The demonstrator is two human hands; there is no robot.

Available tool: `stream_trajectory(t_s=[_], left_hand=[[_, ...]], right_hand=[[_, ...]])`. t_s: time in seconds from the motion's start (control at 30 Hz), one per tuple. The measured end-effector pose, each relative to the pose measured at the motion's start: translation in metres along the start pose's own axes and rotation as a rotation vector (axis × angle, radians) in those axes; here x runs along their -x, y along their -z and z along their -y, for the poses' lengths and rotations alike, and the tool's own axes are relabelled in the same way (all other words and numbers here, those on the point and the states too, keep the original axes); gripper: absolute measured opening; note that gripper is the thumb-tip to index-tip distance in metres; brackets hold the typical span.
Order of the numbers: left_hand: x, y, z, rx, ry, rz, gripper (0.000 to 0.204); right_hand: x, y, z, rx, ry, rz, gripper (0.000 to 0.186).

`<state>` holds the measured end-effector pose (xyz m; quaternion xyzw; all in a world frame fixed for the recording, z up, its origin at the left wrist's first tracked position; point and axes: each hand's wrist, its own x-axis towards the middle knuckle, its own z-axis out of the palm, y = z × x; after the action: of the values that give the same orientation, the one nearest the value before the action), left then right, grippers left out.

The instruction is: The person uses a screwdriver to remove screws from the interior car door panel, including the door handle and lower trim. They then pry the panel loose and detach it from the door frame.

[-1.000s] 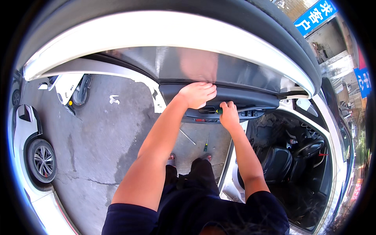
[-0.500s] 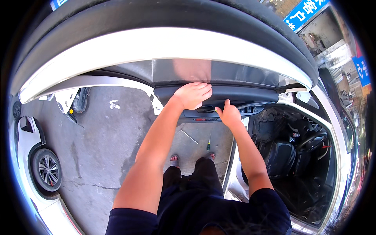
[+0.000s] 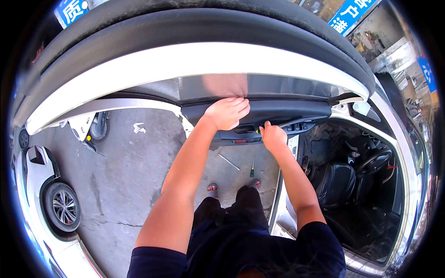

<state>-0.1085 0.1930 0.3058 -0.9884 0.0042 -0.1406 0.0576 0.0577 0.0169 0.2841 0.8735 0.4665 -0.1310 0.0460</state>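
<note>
Grey ground (image 3: 125,162) lies below an open white car door (image 3: 199,55). On the door's inside is a black panel (image 3: 282,110), and a small tool (image 3: 258,131) with some yellow on it sits by the panel's dark hollow (image 3: 244,129). The right hand (image 3: 274,136) is curled around the tool and hides most of it. The left hand (image 3: 227,114) lies flat on the panel, fingers straight, gripping nothing. Window buttons (image 3: 296,127) are just right of the right hand. Lower down, a screwdriver (image 3: 252,170) and a thin rod (image 3: 229,162) lie near the person's feet (image 3: 212,189). Off to the right is a black car seat (image 3: 336,184).
</note>
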Motion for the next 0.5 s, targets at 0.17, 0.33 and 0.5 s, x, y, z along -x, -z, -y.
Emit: stream_trajectory(t_s=[0.17,0.33,0.5], left_hand=[[0.001,-0.003,0.001,0.010,0.000,-0.020,0.053],[0.001,-0.003,0.001,0.000,-0.003,-0.030,0.053],[-0.001,-0.002,0.000,-0.025,-0.021,-0.048,0.054]], right_hand=[[-0.002,-0.012,-0.015,-0.196,0.319,-0.124,0.043],[0.005,-0.009,0.002,-0.215,0.087,-0.020,0.070],[0.007,-0.028,0.025,-0.346,0.064,-0.377,0.069]])
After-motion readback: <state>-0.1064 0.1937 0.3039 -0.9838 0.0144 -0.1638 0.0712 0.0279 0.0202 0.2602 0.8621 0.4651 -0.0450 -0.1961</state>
